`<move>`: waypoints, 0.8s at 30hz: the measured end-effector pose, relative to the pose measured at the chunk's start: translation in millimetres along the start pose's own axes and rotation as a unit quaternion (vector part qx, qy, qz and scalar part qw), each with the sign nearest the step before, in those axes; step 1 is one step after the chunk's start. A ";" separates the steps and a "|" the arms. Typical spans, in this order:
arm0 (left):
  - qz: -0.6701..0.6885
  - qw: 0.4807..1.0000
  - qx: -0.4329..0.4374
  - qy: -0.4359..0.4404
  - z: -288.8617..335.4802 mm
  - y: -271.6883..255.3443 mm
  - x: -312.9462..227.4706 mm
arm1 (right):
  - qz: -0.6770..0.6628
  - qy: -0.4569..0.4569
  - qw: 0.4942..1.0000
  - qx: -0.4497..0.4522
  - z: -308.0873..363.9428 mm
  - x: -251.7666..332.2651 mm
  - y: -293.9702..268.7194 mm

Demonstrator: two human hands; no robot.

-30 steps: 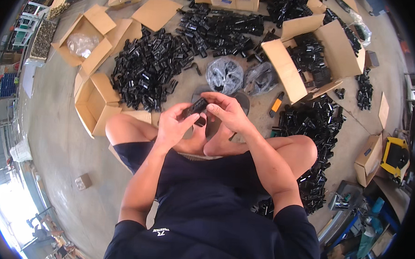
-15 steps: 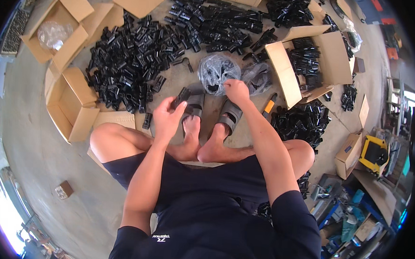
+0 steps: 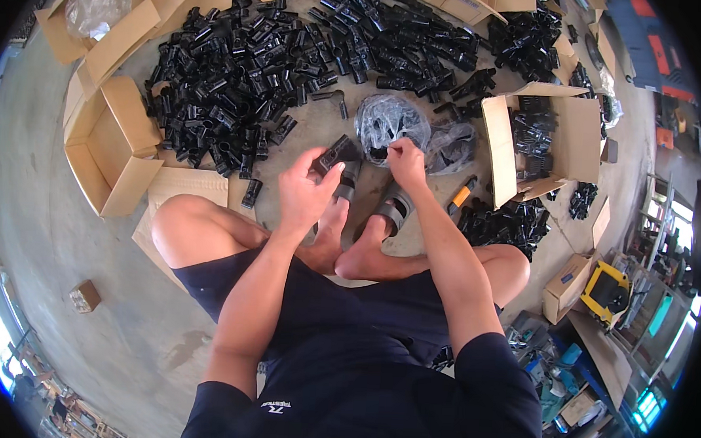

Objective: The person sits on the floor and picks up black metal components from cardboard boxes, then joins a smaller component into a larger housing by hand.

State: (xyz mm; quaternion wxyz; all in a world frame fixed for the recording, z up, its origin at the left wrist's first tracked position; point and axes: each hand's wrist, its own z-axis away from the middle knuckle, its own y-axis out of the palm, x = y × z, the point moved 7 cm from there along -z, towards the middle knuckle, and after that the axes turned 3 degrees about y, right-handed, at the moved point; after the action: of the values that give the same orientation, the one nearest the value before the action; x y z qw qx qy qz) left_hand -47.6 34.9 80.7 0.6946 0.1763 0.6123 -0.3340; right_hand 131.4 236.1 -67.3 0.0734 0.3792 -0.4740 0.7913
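My left hand is closed around a black plastic pipe fitting, held over the dark grey sandal on my left foot. Close by on the right, my right hand makes a pinch at the lower edge of a clear plastic bag with dark contents. Whatever sits between those fingertips is too small to make out. A second clear bag lies beside the first. Ahead and to the left spreads a large pile of black fittings.
An open carton stands at the left, another carton holding black parts at the right. An orange-and-black tool lies near more black parts. A yellow-framed object rests at far right, a small brown block at lower left.
My left hand has brought the black fitting rightward, nearer my right hand. My right hand stays pinched by the bag. The whole view has shifted and turned slightly.
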 end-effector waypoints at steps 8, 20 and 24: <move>0.130 0.988 -0.071 -0.047 10.5 -2.2 3.8 | -0.442 0.084 0.873 0.187 104.2 119.7 -35.5; 0.106 0.989 -0.101 -0.007 64.0 -20.2 -37.7 | -0.379 -0.016 0.905 0.193 223.6 198.1 -30.2; 0.040 0.997 -0.040 0.051 86.3 -5.9 -87.9 | -0.363 0.000 0.912 0.193 234.6 189.2 -46.5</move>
State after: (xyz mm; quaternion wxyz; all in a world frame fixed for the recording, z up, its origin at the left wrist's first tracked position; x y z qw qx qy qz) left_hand 9.3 -4.0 183.0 0.6814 0.1898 0.6525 -0.2718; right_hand 145.2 26.1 153.5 0.2808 0.5319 -0.1417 0.7862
